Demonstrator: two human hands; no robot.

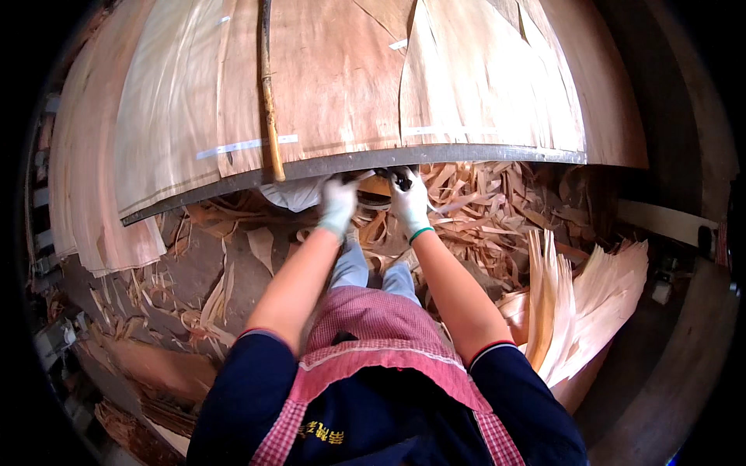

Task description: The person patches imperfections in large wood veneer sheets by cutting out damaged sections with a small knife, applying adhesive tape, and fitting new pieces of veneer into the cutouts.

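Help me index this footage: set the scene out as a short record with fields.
Left hand: gloved, blurred, near the grey edge strip; grip unclear
Right hand: gloved, holding a small dark object
Work surface: wide veneer sheets with white tape strips
On the sheets: brown stick
Floor: wood scraps
Clothing: pink checked apron, dark short-sleeved top

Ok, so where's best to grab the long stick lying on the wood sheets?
Probably by its near end, coming from your own side with the left grip, the closer one. The stick is slim and runs away from you, and that end lies across the dark edge strip.
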